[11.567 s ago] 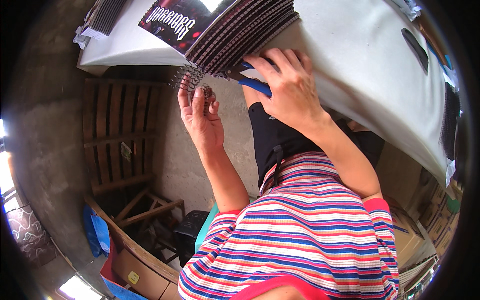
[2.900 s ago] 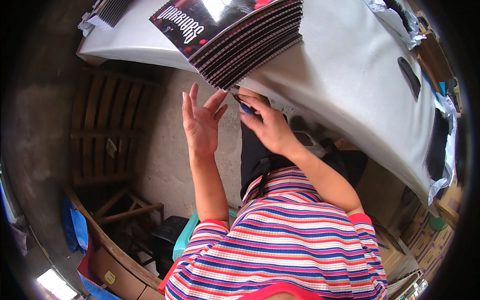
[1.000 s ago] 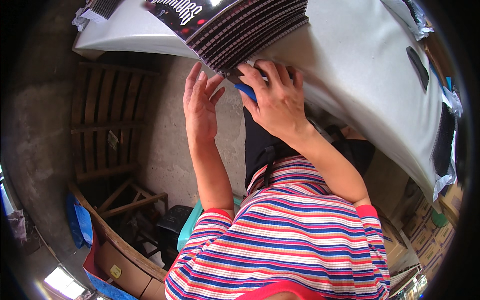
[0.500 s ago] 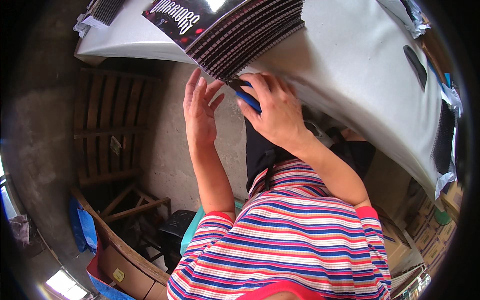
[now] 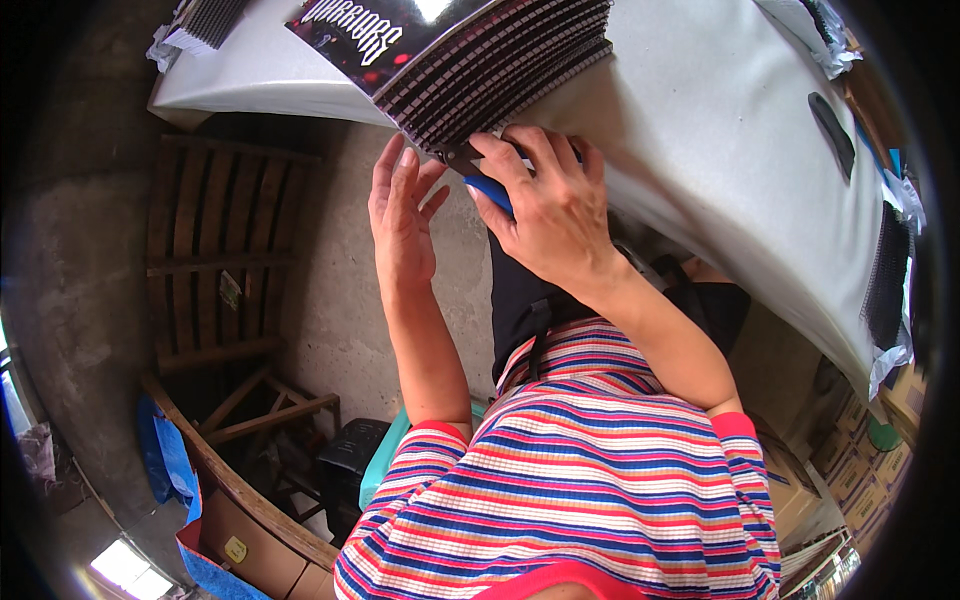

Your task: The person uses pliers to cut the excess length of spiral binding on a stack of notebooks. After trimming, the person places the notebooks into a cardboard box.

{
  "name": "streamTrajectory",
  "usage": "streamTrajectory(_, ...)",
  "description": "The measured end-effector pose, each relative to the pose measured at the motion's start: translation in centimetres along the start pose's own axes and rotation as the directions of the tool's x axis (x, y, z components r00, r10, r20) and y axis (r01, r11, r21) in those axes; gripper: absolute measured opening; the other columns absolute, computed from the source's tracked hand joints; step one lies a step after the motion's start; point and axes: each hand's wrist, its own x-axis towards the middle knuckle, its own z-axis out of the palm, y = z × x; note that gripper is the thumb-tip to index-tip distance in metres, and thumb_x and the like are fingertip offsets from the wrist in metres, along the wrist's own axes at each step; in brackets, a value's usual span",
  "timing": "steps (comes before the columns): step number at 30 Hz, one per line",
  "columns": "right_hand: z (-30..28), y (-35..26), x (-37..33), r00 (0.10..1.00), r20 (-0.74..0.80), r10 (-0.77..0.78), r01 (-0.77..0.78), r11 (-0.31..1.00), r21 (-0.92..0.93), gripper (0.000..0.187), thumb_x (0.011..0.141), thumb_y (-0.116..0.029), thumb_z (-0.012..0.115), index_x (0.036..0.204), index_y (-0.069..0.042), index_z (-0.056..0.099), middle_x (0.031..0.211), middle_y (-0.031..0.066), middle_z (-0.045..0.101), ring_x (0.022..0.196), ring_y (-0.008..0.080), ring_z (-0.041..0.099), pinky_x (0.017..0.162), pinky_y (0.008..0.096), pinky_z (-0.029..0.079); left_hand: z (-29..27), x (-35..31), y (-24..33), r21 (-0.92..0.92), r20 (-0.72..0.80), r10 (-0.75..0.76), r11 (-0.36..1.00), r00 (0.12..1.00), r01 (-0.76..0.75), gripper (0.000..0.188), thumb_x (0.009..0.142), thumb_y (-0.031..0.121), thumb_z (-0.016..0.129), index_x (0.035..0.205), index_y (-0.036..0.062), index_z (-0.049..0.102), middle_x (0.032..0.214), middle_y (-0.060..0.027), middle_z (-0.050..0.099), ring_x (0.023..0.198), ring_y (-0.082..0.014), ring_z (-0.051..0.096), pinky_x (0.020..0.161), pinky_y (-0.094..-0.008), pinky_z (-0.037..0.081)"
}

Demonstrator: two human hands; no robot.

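Observation:
A stack of spiral-bound notebooks [image 5: 490, 75] with dark glossy covers lies at the front edge of the white-covered table [image 5: 690, 110], its black coils facing me. My right hand [image 5: 555, 205] is closed round blue-handled pliers [image 5: 490, 190]; whether they are cutting pliers I cannot tell. Their dark jaws are at the near left corner of the stack, by the coil ends. Just left of the jaws, my left hand [image 5: 403, 215] is raised with its fingers apart, holding nothing. Its fingertips are close to the notebooks' corner.
A black curved object [image 5: 832, 135] lies on the table's right side. More coil-bound stacks [image 5: 210, 22] sit at the far left and a black coil bundle [image 5: 887, 275] at the right edge. A slatted wooden rack [image 5: 220, 250], a black seat [image 5: 352, 460] and cardboard boxes [image 5: 870, 480] stand around.
My right hand has shifted slightly up and left with the pliers, and its fingers have changed their grip on the handles. My left hand has barely moved.

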Motion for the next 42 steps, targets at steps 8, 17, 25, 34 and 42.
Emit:
streamTrajectory(8, 0.0, -0.2, 0.5, 0.818, 0.534, 0.212, -0.56, 0.502, 0.659, 0.031, 0.084, -0.026, 0.061, 0.11, -0.01, 0.053, 0.086, 0.0083, 0.057, 0.069, 0.0244, 0.059, 0.058, 0.0316, 0.048, 0.1, 0.2, -0.3, 0.013, -0.018, -0.004, 1.0, 1.0, 0.004, 0.066, 0.084, 0.038, 0.062, 0.134, 0.0048, 0.036, 0.094, -0.0053, 0.062, 0.097, -0.0145, 0.055, 0.086, -0.0362, 0.039)
streamTrajectory(17, 0.0, 0.3, -0.2, 0.998, -0.063, 0.019, -0.017, 0.999, 0.029, 0.041, 0.077, -0.026, 0.066, 0.114, -0.016, 0.052, 0.102, 0.0059, 0.052, 0.092, 0.0243, 0.054, 0.083, 0.0431, 0.039, 0.3, 0.3, 0.2, 0.047, -0.03, -0.015, 0.999, 0.999, 0.016, 0.066, 0.086, 0.044, 0.057, 0.135, 0.0047, 0.035, 0.095, -0.0052, 0.062, 0.098, -0.0157, 0.056, 0.087, -0.0394, 0.038)
streamTrajectory(25, 0.2, 0.6, 0.4, 0.989, -0.095, -0.114, 0.107, 0.991, -0.079, 0.045, 0.075, -0.028, 0.067, 0.117, -0.018, 0.054, 0.105, 0.0037, 0.051, 0.094, 0.0212, 0.052, 0.087, 0.0426, 0.035, 0.4, 0.4, 0.1, 0.064, -0.04, -0.013, 0.998, 0.999, 0.016, 0.066, 0.084, 0.044, 0.057, 0.134, 0.0052, 0.037, 0.094, -0.0032, 0.06, 0.095, -0.0139, 0.055, 0.086, -0.039, 0.038)
streamTrajectory(34, 0.9, 0.4, 0.5, 0.995, 0.09, 0.043, -0.065, 0.964, 0.257, 0.032, 0.079, -0.026, 0.063, 0.109, -0.016, 0.057, 0.094, 0.0052, 0.058, 0.085, 0.0234, 0.058, 0.068, 0.0408, 0.045, 0.6, 0.5, 0.1, 0.068, -0.042, -0.013, 0.998, 0.999, 0.016, 0.067, 0.084, 0.046, 0.058, 0.133, 0.0047, 0.037, 0.092, -0.0043, 0.06, 0.094, -0.0144, 0.054, 0.086, -0.0386, 0.037)
streamTrajectory(42, -0.4, -0.5, 0.0, 0.975, 0.134, 0.176, -0.216, 0.894, 0.394, 0.032, 0.08, -0.025, 0.064, 0.108, -0.013, 0.056, 0.093, 0.0063, 0.058, 0.086, 0.0248, 0.057, 0.076, 0.04, 0.043, 0.0, 0.8, -0.1, 0.063, -0.044, -0.047, 0.997, 0.998, 0.049, 0.067, 0.085, 0.052, 0.052, 0.134, 0.0093, 0.037, 0.089, -0.0029, 0.061, 0.096, -0.0168, 0.054, 0.085, -0.0415, 0.037)
